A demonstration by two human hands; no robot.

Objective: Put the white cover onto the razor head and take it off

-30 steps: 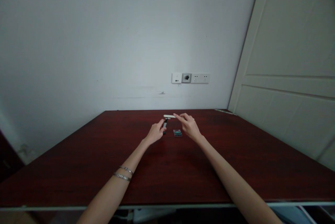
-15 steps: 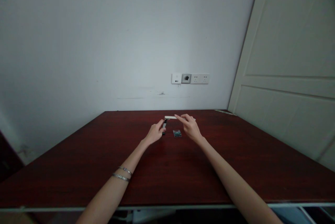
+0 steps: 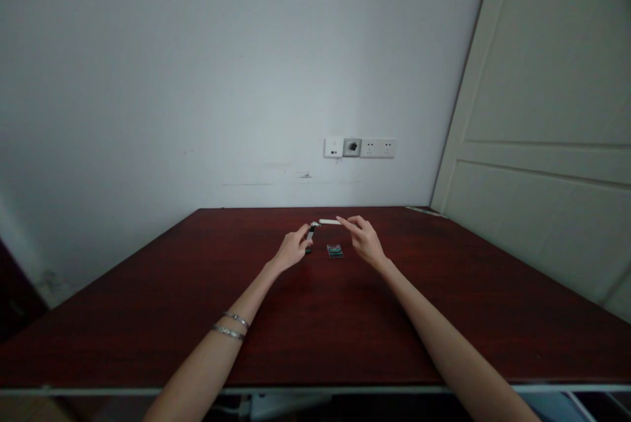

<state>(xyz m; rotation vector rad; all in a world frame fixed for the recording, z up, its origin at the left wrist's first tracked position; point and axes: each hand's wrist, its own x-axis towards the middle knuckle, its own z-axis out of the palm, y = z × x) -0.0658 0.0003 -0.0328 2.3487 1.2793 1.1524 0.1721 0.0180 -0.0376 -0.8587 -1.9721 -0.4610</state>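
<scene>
My left hand (image 3: 292, 248) is closed around a slim black-and-silver tool (image 3: 310, 235) that looks like a razor, held upright with its small pale head at the top. In my right hand (image 3: 365, 238) is a slim white stick (image 3: 329, 221), held level and pointing left. Its free end is a short way right of the tool's head, with a small gap between them. My right fingers cover the rest of the stick. Between and below my hands, a small clear case (image 3: 334, 251) with something teal and dark inside lies on the table.
The dark red table (image 3: 197, 317) reaches back to a white wall with a row of sockets (image 3: 365, 147). A pale panelled door (image 3: 532, 146) stands along the right side. Below the table's front edge, pale things show in shadow.
My right hand has drawn the white stick to the right, off the tool's head, which now shows. The left hand and the case have hardly moved.
</scene>
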